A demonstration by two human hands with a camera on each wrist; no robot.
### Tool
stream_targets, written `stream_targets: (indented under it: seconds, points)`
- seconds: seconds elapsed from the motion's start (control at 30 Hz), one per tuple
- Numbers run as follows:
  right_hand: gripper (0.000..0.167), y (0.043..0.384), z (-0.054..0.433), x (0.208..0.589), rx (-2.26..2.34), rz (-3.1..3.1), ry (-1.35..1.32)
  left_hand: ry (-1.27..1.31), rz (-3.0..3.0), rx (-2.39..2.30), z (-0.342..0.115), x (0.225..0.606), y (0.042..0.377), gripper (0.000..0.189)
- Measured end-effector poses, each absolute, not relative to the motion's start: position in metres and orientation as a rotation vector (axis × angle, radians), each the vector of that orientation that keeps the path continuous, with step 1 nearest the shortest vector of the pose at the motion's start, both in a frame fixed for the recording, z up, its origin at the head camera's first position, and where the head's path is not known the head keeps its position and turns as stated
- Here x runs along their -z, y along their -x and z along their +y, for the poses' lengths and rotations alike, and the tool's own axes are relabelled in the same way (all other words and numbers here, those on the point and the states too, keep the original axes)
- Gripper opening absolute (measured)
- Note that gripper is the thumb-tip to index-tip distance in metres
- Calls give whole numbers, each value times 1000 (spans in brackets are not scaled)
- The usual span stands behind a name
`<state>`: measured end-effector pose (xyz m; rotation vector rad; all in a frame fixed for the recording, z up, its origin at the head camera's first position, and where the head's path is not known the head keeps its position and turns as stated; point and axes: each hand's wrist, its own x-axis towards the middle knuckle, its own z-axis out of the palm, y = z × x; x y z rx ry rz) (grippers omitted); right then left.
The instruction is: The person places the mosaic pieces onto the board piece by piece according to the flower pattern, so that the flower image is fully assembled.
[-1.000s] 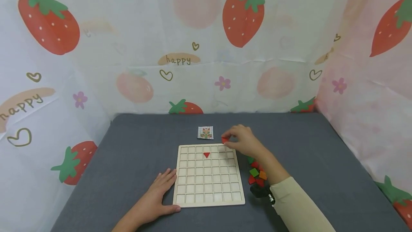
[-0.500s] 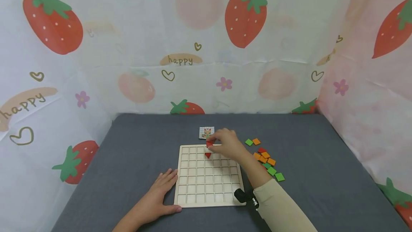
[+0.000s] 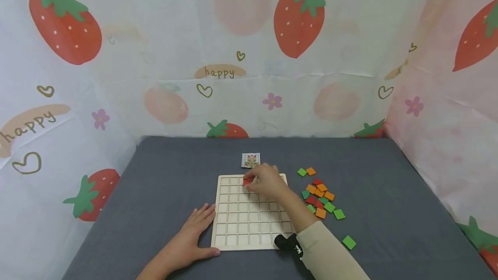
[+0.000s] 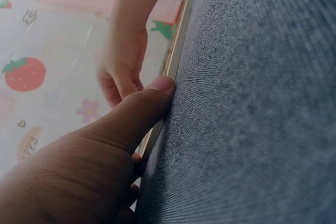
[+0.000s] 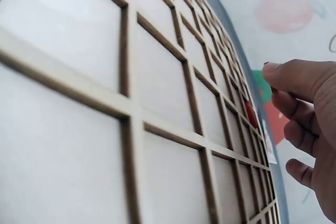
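Observation:
A wooden grid board (image 3: 237, 219) with square cells lies on the table. My right hand (image 3: 266, 180) is over its far row, pinching a small red tile (image 3: 246, 182) between thumb and fingertips. The fingers hide most of that tile in the right wrist view. There, another red piece (image 5: 251, 114) sits in a cell of the board; in the head view the right hand covers it. My left hand (image 3: 194, 232) rests at the board's left side with fingers extended. Its thumb (image 4: 160, 85) touches the board's near edge in the left wrist view.
Loose orange tiles (image 3: 320, 213), green tiles (image 3: 339, 214) and red tiles (image 3: 310, 200) lie scattered right of the board, partly near the right forearm. A small pattern card (image 3: 250, 160) lies beyond the far edge. A strawberry-print cloth (image 3: 167, 46) hangs behind the grey table (image 3: 155, 193).
My right hand has moved left from the board's far right corner, then down toward the far row, carrying the red tile. The loose tiles have come into view. My left hand stays in place.

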<state>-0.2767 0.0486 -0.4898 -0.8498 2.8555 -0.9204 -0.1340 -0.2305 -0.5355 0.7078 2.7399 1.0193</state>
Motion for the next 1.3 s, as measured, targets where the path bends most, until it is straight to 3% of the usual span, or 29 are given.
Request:
stream_targets:
  seconds: [0.5,1.3]
  points:
    - [21,279,39,507,906,2839,830,-692,2732,-1028,-230,534,133,108]
    - [15,276,31,499,854,2842,781,-699,2748,-1028,-230,533,132,107]
